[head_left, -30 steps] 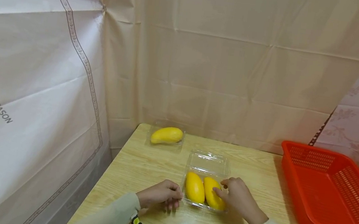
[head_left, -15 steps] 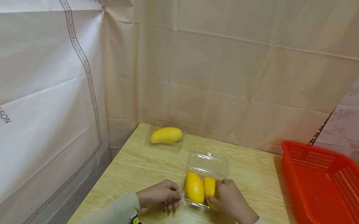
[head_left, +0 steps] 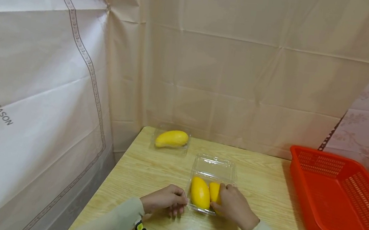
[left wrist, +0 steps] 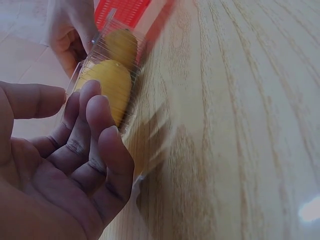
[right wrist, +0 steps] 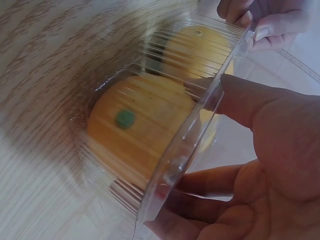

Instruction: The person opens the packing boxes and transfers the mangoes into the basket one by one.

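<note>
Two yellow mangoes lie side by side in a clear plastic clamshell box (head_left: 202, 210), its lid (head_left: 214, 166) folded back. At the box's near left corner my left hand (head_left: 165, 199) pinches the rim between thumb and fingertips; the other fingers curl loosely below. My right hand (head_left: 236, 206) reaches over the box's right side and holds the right mango (head_left: 215, 191), thumb dipped inside the rim in the right wrist view. That mango shows a green spot (right wrist: 125, 118) through the ribbed wall. The left mango (head_left: 200, 193) lies beside it, untouched by the right hand.
A second clear box with one yellow mango (head_left: 172, 139) stands at the table's back left. On the right sits a red plastic basket (head_left: 313, 217) with slotted walls. Cloth sheets (head_left: 210, 65) hang behind and left of the wooden table (head_left: 137, 170).
My right hand has moved left and down onto the right mango and closed its fingers around it, covering most of it. My left hand stays at the box corner.
</note>
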